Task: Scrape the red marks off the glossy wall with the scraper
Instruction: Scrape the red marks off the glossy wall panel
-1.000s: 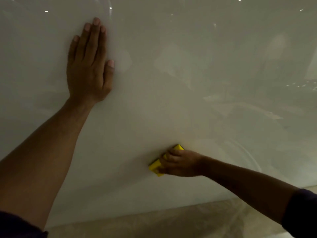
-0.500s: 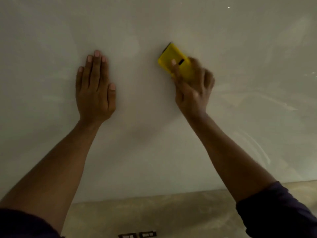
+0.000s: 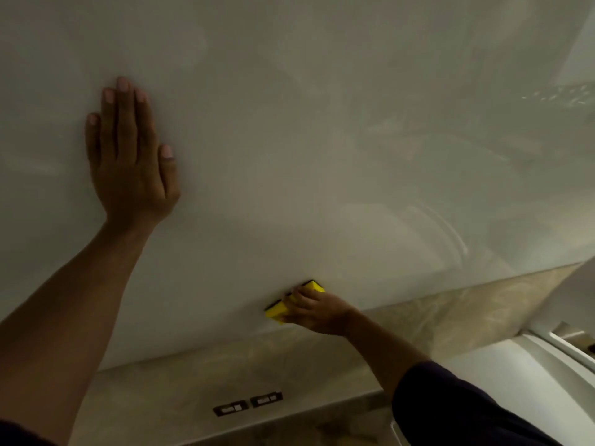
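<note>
Left hand (image 3: 130, 162) pressing flat and open-fingered against the glossy wall (image 3: 322, 140), right hand (image 3: 314, 309) gripping the yellow scraper (image 3: 289, 304) low on the wall, below-right of the left hand

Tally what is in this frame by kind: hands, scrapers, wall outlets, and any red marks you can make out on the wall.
Hands: 2 (left hand flat on the glossy wall, right hand gripping the tool)
Scrapers: 1 (yellow scraper)
Wall outlets: 2 (dark outlets below the panel)
Red marks: 0 visible
Total: 5
</note>
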Demonstrator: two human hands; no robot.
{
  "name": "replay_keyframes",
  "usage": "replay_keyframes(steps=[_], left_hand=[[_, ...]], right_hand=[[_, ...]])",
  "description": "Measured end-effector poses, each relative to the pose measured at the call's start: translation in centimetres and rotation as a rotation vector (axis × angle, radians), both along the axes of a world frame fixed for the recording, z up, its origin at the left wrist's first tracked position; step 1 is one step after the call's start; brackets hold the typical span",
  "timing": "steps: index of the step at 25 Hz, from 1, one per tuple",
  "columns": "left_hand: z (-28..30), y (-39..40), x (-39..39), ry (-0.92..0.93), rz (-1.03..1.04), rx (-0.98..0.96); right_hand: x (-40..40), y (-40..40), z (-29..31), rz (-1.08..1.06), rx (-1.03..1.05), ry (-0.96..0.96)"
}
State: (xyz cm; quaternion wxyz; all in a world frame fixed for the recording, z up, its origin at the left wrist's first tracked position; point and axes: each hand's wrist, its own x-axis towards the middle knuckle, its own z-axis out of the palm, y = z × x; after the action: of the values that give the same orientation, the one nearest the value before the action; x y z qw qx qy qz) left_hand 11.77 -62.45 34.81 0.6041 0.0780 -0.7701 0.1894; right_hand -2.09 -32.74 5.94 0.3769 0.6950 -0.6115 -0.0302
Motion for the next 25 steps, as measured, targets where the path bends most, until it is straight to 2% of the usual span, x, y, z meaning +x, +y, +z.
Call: replay_keyframes(steps=[4,9,14,17,18,20,22,25], left_hand=[[-0.2,-0.1,-0.2,-0.008,-0.040,0.013],[-0.4,-0.3,-0.4,-0.021,-0.040,0.024],[-0.5,-1.0,-0.8,-0.093,-0.058,0.097],[-1.2,-0.3,-1.2,-0.082,-0.001,0.140],[-1.4,0.4,-1.5,-0.089,-0.031,0.118],[-1.3,2.6,-2.6,-0.258,-0.141,-0.065],[-1.0,5.4,-4.3,-0.423,-0.230,-0.316],[-2.2,9.1,-7.4,-0.455,-0.288,-0.467]], right_hand=[[-4.5,8.3,-0.4,-0.084,0.222,0.047],[-9.0,16.6,2.2,-0.208,0.224,0.106],[-8.2,16.2,1.5,-0.219,0.144,0.101],[-4.7,13.2,-2.8,-0.410,0.181,-0.097],[-3.1,11.5,-4.4,-0.471,0.226,-0.120],[-0.9,7.2,-5.7,-0.479,0.321,-0.103],[-0.2,4.3,-4.7,-0.392,0.390,-0.157],[-2.0,4.9,-3.0,-0.234,0.388,-0.011]])
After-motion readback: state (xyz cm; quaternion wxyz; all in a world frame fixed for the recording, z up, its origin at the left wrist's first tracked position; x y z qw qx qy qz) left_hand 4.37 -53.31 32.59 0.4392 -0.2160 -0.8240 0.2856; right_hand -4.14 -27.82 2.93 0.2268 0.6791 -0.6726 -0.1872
